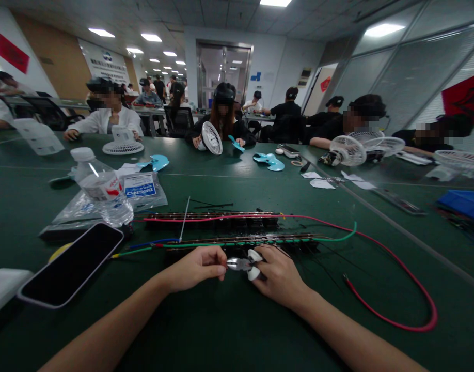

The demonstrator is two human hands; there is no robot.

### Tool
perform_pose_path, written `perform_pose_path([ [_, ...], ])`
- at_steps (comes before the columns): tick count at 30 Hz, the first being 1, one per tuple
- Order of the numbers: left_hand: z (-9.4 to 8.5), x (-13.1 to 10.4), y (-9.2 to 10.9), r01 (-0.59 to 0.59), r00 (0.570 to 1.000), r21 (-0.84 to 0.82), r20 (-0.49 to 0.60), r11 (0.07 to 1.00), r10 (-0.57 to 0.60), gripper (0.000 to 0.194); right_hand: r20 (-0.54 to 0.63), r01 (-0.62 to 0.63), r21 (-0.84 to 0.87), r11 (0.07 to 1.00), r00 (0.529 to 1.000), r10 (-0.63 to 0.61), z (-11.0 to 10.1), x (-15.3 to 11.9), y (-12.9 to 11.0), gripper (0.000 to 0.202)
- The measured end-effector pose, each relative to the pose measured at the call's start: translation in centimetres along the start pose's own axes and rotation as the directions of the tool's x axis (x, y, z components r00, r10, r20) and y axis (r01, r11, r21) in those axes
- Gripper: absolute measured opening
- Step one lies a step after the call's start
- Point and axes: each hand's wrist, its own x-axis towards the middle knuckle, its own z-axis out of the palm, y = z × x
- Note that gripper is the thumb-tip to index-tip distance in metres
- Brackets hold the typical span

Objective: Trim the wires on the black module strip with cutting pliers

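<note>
My right hand [278, 271] is wrapped round pliers [239, 264] with a metal head and white grips; their jaws point left. My left hand [204, 268] is closed at the jaw tips, thumb against curled fingers, and whatever it pinches is hidden. Just beyond both hands lie two long dark strips, one with a green wire [268, 241] along it, the other with a red wire [237, 217]. The red wire loops round on the right to a bare end. A white cable tie [185, 219] sticks up from the nearer strip, left of centre.
A phone [72, 266], a water bottle [101, 188] and a plastic bag [146, 191] lie to the left on the green table [237, 330]. Across it, people handle white fan parts [211, 138]; blue fan blades [268, 161] lie between. A blue tray [463, 204] is at far right.
</note>
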Motion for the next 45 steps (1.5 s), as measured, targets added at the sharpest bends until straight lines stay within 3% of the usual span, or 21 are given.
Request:
perform_pose_path([
  [8, -0.1, 0.1, -0.1, -0.007, 1.000, 0.005, -0.008, 1.000, 0.007, 0.012, 0.009, -0.031, 0.047, 0.998, 0.999, 0.031, -0.2, 0.3, -0.1, 0.011],
  [13, 0.1, 0.2, -0.2, -0.030, 0.998, -0.002, -0.050, 1.000, 0.030, 0.016, 0.074, -0.042, 0.076, 0.996, 0.997, 0.036, -1.0, 0.5, -0.1, 0.006],
  [17, 0.4, 0.2, -0.1, -0.034, 0.996, -0.028, -0.085, 0.999, 0.032, 0.020, 0.160, 0.001, 0.097, 0.995, 0.987, -0.017, -1.4, 0.2, 0.4, 0.021],
  [29, 0.4, 0.2, -0.5, -0.081, 0.992, -0.057, -0.102, 0.995, 0.075, 0.019, 0.060, -0.005, 0.183, 0.983, 0.998, -0.006, -1.9, 0.1, 0.5, 0.016],
  [36, 0.1, 0.1, -0.7, -0.074, 0.996, -0.079, -0.047, 0.994, 0.070, 0.018, 0.142, -0.005, 0.214, 0.977, 0.990, -0.025, -2.0, 0.2, -0.5, 0.018],
  [45, -0.2, 0.1, -0.7, -0.072, 0.997, -0.005, -0.007, 0.997, 0.072, 0.017, 0.132, 0.015, 0.183, 0.983, 0.990, -0.039, -2.0, 0.3, -0.6, 0.025],
])
